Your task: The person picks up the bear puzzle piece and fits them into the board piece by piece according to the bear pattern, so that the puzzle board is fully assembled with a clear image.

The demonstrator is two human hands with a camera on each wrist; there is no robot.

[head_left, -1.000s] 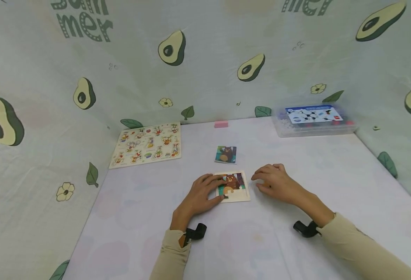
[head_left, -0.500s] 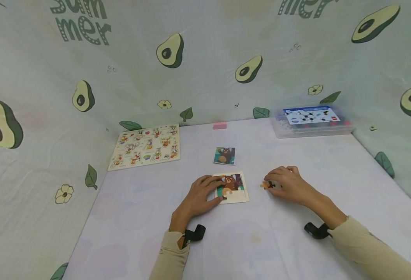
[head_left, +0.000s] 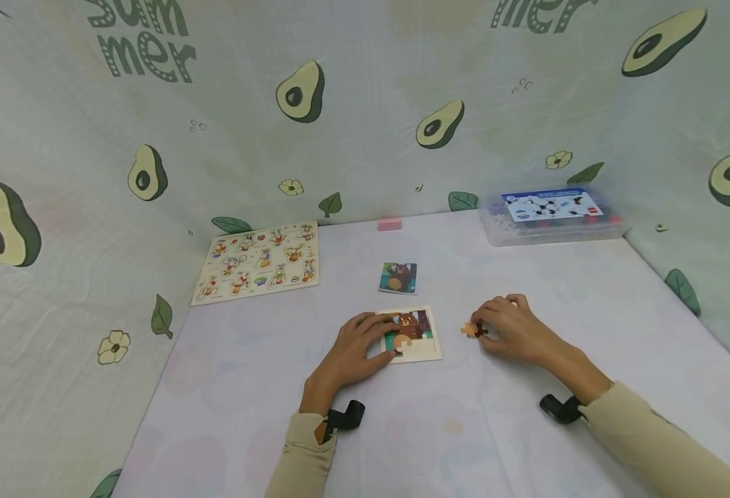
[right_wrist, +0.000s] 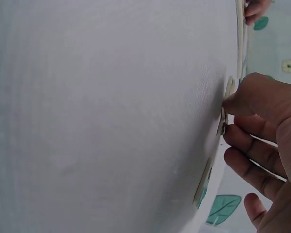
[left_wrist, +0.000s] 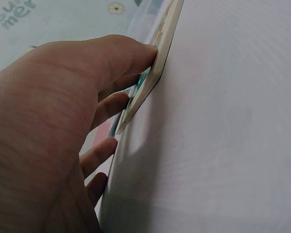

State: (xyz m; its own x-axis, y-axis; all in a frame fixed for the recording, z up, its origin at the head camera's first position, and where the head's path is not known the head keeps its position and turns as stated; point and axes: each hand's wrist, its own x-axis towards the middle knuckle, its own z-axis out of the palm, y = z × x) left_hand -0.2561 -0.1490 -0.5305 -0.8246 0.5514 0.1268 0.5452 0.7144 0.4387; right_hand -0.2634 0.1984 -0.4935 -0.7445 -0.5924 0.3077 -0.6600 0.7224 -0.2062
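Observation:
My left hand (head_left: 354, 349) rests on the left side of a small wooden jigsaw board (head_left: 430, 351) with a bear picture, its fingertips over the picture and its thumb at the lower left part. In the left wrist view the thumb (left_wrist: 143, 56) lies on the board's edge. To the right of the board, my right hand (head_left: 511, 330) pinches a tan and dark brown puzzle piece (head_left: 468, 330) low at the tabletop, partly hidden by the fingers. Another piece (right_wrist: 202, 184) lies flat by that hand in the right wrist view.
A square bear picture card (head_left: 398, 277) lies behind the jigsaw board. Farther back are a pink block (head_left: 389, 224), a wooden animal puzzle board (head_left: 256, 263) at left, and a clear plastic case (head_left: 551, 218) at right. A printed cloth wall (head_left: 365, 159) encloses the table.
My right hand has moved right, away from the jigsaw board, to the puzzle piece and now pinches it, turning it slightly. The left hand stays on the board.

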